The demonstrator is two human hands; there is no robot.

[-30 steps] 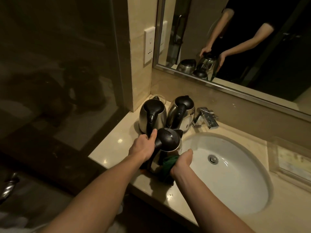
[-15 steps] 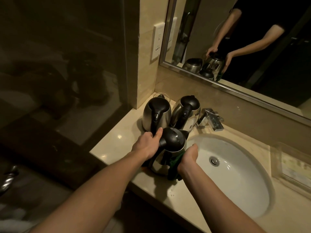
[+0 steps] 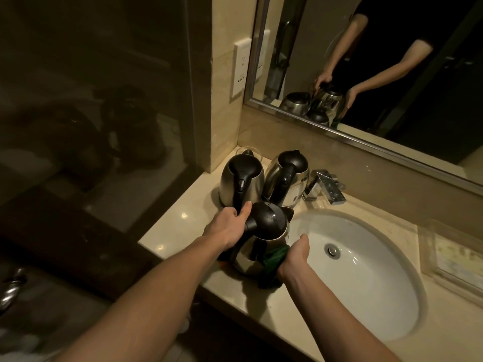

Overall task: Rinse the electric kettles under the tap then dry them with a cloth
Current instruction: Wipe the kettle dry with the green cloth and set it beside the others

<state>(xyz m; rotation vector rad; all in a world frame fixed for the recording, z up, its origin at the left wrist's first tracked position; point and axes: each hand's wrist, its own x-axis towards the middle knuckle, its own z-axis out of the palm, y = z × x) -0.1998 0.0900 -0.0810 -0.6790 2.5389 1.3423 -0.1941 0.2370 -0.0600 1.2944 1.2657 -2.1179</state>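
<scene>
Head view: three steel kettles with black lids stand on the counter (image 3: pixel 183 231), left of the basin (image 3: pixel 379 283).
Near kettle (image 3: pixel 266 231): at the counter's near edge, just left of the basin.
Left hand (image 3: pixel 230 228): closed round the black handle, thumb on top.
Right hand (image 3: pixel 294 257): fingers curved round a green cloth (image 3: pixel 271 259), pressing it to the kettle's lower right side.
Far-left kettle (image 3: pixel 241 178) and far-right kettle (image 3: pixel 287 176): side by side, left of the tap (image 3: pixel 326 186).
Handling: a stiff polished shell, probably slick when wet and fairly light when empty. The handle looks like the sure hold, with the cloth adding grip on the body (the lid seems a poor place to lift).
Writing: none legible on the kettles. Marks on the wall plate (image 3: pixel 240 66) and the placard (image 3: pixel 454 259) at the right are too blurred to read.
</scene>
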